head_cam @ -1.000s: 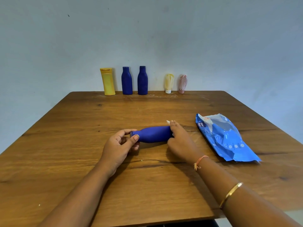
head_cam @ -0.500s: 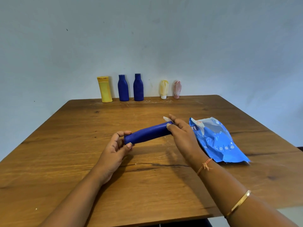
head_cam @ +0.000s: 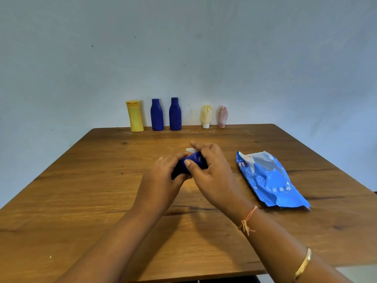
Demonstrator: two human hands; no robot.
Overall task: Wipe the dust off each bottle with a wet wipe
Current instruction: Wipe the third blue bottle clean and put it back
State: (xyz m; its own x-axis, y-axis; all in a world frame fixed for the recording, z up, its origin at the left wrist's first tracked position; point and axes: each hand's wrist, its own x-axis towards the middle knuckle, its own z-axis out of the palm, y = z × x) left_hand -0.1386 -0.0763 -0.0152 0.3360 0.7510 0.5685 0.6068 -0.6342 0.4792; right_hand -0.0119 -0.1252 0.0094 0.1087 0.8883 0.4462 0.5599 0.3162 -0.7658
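A dark blue bottle (head_cam: 195,160) is held above the middle of the wooden table (head_cam: 102,201), mostly hidden by both hands. My left hand (head_cam: 161,180) grips its near end. My right hand (head_cam: 212,176) wraps around its far part, thumb across the blue body. A small white corner of a wet wipe (head_cam: 190,150) sticks out behind my right fingers. Along the far table edge stand a yellow bottle (head_cam: 135,116), two blue bottles (head_cam: 157,115) (head_cam: 175,114), a pale yellow tube (head_cam: 206,116) and a pink tube (head_cam: 222,116).
A blue wet-wipe pack (head_cam: 267,178) lies on the table to the right of my hands, its top flap open. A grey wall rises right behind the row of bottles.
The bottle left the table and turned so it points away from me. My hands came close together around it, the right one sliding over the body.
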